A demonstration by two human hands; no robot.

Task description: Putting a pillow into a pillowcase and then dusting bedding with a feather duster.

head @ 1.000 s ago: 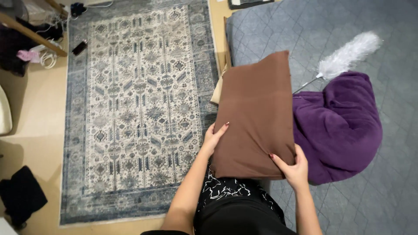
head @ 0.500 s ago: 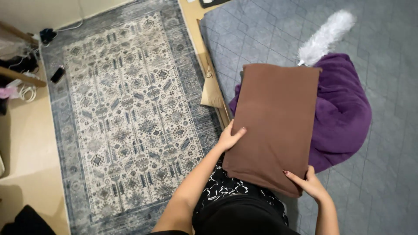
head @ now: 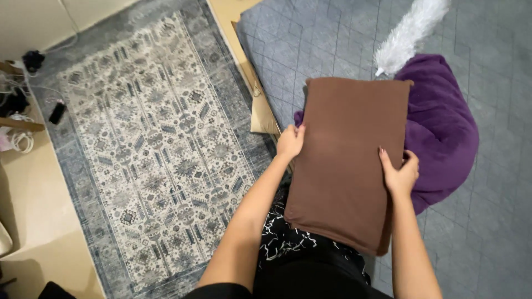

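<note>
I have the brown pillow held up in front of me between both hands, its long side running away from me and its near end hanging over my lap. My left hand clasps the left edge about halfway along, fingers curled over onto the top face. My right hand clasps the right edge a little nearer to me, fingers pressed flat on the fabric and the thumb wrapped around the side. Both sets of fingers are closed on the pillow, one on each long edge.

The pillow hangs over the edge of a bed with a grey quilted cover. Behind and to the right of it lies a bunched purple blanket, partly hidden by the pillow; whether the two touch I cannot tell. A white feather duster lies on the grey cover just beyond the blanket, its tip near the pillow's far right corner.

To my left, on the floor, a patterned grey and cream rug runs alongside the bed. A light wooden bed frame shows between rug and cover. At the far left edge, a small dark phone and some white cables lie near the rug's border.
</note>
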